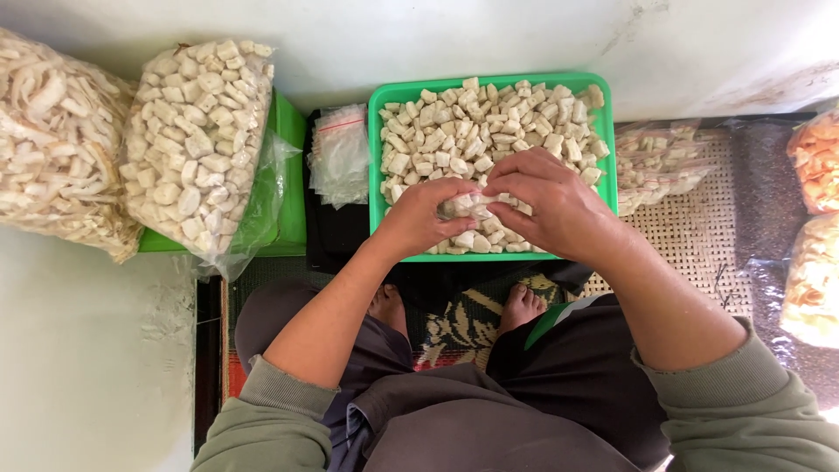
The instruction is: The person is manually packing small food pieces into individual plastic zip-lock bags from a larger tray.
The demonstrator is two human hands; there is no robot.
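Right now you are pinching a small clear bag [466,206] of pale cracker pieces between both hands, just above the near edge of the green tray [376,157]. Your left hand [426,216] is curling closed around the bag's left side, and your right hand [546,203] is closing its fingertips on the top of the bag from the 3 o'clock side. It looks as if you are filling or closing the bag; the next move, by my reading, is calling for a firm hold on the mouth so that no pieces are spilling back.

The tray, at 12 o'clock from your lap, is holding a heap of loose cracker pieces [489,122], and the bag is hanging right over them. At 10 o'clock a stack of empty clear bags [339,153] is lying just beside the tray. Farther out at 9 o'clock two big sacks [197,140] of crackers are leaning together, one on a second green tray [288,131]. At 3 o'clock some packed bags [660,162] are lying on the woven mat [699,236], with orange snack bags [817,157] beyond. Your bare feet [523,306] are sitting just under the tray's near edge. Nothing is blocking your hands.
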